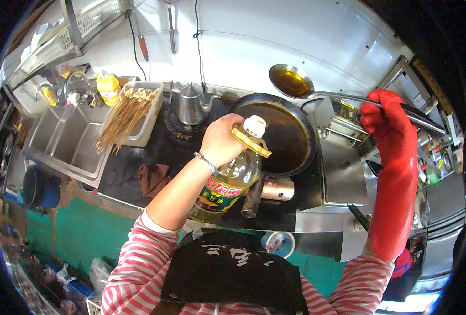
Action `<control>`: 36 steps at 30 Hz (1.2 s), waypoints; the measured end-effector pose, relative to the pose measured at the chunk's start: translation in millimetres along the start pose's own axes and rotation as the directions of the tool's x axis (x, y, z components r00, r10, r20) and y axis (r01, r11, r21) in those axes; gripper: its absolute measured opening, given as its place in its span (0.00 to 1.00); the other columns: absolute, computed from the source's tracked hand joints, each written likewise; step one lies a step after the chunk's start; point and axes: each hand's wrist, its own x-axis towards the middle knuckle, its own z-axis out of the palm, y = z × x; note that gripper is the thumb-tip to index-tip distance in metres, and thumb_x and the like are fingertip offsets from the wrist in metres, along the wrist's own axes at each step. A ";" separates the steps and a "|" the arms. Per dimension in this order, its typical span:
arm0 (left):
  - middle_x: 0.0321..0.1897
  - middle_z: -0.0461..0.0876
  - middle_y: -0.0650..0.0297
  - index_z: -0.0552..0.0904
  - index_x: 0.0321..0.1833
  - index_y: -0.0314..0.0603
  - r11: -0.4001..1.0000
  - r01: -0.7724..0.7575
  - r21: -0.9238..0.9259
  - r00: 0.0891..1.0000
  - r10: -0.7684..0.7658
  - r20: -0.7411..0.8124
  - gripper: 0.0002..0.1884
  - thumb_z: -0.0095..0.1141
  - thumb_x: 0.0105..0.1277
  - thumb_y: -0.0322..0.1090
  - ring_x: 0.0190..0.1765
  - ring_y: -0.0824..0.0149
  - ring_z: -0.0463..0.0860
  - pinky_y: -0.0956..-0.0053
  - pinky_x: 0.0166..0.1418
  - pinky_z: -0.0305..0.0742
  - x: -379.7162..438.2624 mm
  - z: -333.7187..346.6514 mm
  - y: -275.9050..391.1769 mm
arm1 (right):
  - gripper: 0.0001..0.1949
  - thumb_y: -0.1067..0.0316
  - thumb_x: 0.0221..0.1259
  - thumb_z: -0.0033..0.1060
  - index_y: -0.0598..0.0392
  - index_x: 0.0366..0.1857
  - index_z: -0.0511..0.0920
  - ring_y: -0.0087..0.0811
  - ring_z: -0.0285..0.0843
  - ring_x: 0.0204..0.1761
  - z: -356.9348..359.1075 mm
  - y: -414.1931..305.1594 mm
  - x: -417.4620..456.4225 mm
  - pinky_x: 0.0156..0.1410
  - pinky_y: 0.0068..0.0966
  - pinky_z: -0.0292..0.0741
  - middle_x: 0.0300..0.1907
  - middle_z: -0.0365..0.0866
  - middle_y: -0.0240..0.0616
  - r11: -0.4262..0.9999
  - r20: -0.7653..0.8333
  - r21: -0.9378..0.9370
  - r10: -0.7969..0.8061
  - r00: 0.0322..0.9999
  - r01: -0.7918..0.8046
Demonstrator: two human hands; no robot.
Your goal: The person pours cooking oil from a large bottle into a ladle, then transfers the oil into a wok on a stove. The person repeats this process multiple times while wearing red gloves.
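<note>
My bare left hand [223, 139] grips the yellow handle ring at the neck of a large clear plastic bottle of cooking oil [233, 173]. The bottle's white mouth [255, 124] points toward a black wok [296, 167]. Dark oil [284, 138] fills much of that wok. In a long red rubber glove, my right hand [388, 112] holds the handle of a metal ladle [292, 81]. The bowl of the ladle holds golden oil and hangs over the wok's far rim. A thin strand of liquid seems to run below it.
Left of the wok, a metal kettle [191, 104] stands on a burner. A plastic tub [160, 92] holds many skewers [132, 114] beside a steel double sink [75, 145]. A brown cloth [153, 179] lies on the black counter. To the right is a steel fryer-like unit [343, 169].
</note>
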 end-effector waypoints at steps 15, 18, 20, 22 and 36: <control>0.39 0.85 0.50 0.83 0.43 0.35 0.996 0.044 -0.082 0.999 -0.043 0.017 0.26 0.73 0.46 0.46 0.44 0.50 0.85 0.63 0.49 0.78 0.8 -3.2 -9.9 | 0.13 0.59 0.68 0.53 0.58 0.42 0.80 0.29 0.80 0.26 19.3 0.6 -14.8 0.31 0.23 0.74 0.30 0.84 0.42 0.999 0.068 -0.037 0.032 0.997 -0.030; 0.39 0.84 0.50 0.83 0.44 0.35 0.994 0.048 -0.094 0.999 -0.046 0.017 0.25 0.73 0.47 0.46 0.44 0.51 0.85 0.64 0.49 0.79 0.8 -4.7 -11.2 | 0.13 0.58 0.70 0.52 0.59 0.43 0.78 0.27 0.79 0.25 22.9 2.9 -15.6 0.29 0.21 0.72 0.30 0.84 0.41 0.997 0.034 -0.067 0.041 0.999 -0.039; 0.39 0.84 0.50 0.83 0.44 0.34 0.994 0.038 -0.102 0.999 -0.037 0.014 0.25 0.73 0.47 0.45 0.44 0.51 0.85 0.64 0.49 0.79 0.5 -5.2 -12.1 | 0.13 0.59 0.70 0.52 0.59 0.43 0.78 0.27 0.79 0.25 23.4 4.5 -15.1 0.29 0.21 0.72 0.30 0.84 0.41 0.997 0.035 -0.074 0.036 0.999 -0.033; 0.39 0.84 0.50 0.83 0.44 0.34 0.996 0.023 -0.086 1.000 -0.023 0.004 0.25 0.72 0.47 0.45 0.44 0.51 0.85 0.64 0.49 0.79 0.9 -5.7 -13.1 | 0.13 0.59 0.70 0.51 0.59 0.43 0.78 0.27 0.79 0.25 21.3 6.0 -13.7 0.29 0.20 0.72 0.29 0.83 0.41 0.996 0.052 -0.083 0.029 0.998 -0.025; 0.35 0.84 0.55 0.83 0.43 0.35 0.998 0.026 -0.057 1.000 -0.026 -0.007 0.24 0.75 0.46 0.42 0.39 0.59 0.85 0.70 0.46 0.78 3.1 -6.4 -12.7 | 0.12 0.61 0.68 0.52 0.59 0.40 0.80 0.29 0.80 0.25 31.6 -0.4 -21.7 0.30 0.23 0.74 0.28 0.83 0.42 0.991 0.073 -0.118 -0.060 0.995 0.069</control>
